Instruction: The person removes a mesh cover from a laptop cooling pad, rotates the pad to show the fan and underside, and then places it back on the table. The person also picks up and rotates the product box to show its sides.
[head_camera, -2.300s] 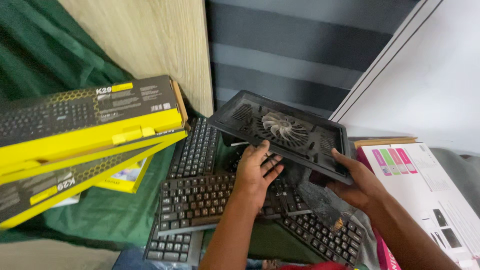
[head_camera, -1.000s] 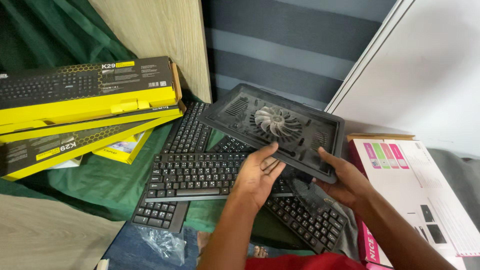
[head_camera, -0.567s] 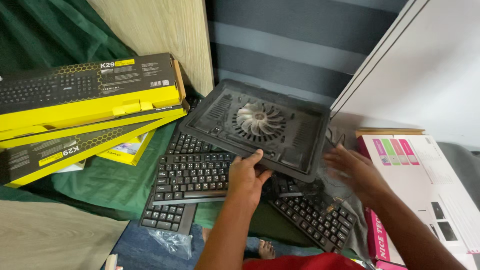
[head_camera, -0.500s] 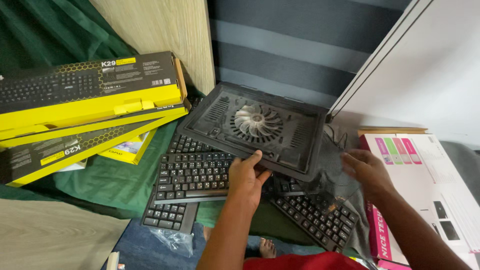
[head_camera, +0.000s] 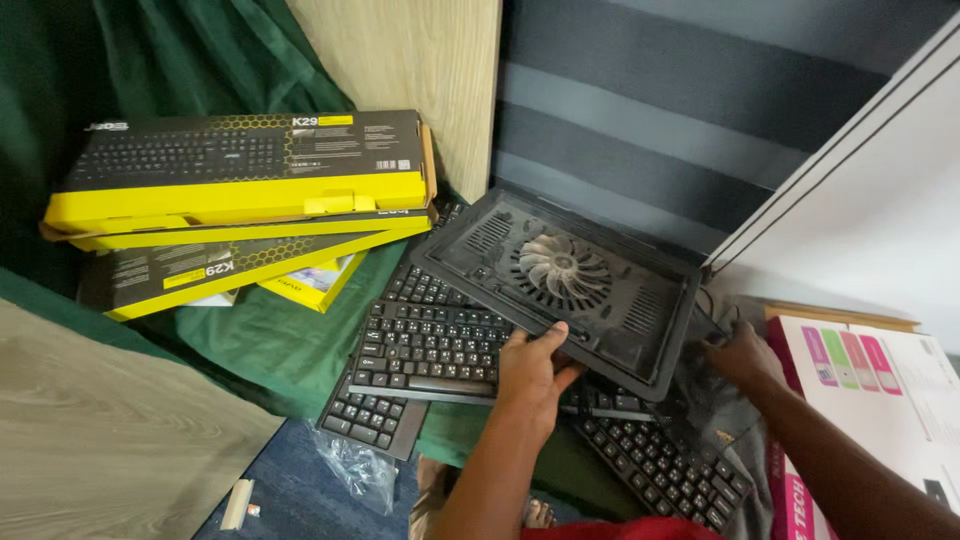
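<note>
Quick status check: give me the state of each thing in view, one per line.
Cooling pad: tilted, raised over the keyboards, fan side up.
Left hand: grips the pad's near edge.
Right hand: at the pad's right corner; grip unclear.
Black keyboards: loose, overlapping, keys up.
Yellow keyboard boxes: stacked, closed.
White box: lying flat.

Only one view is given, taken from a camera worn on the head of the person. The scene is looked at from above, downward and forward, toward a corner where a wooden panel (head_camera: 420, 90) and a grey striped wall (head_camera: 650, 110) are met. The view is close: the left hand (head_camera: 530, 370) and the right hand (head_camera: 745, 355) are seen in the lower middle, with the forearms entering from the bottom edge. The picture is a little tilted. No second view is provided, so no part of the scene is shared.
</note>
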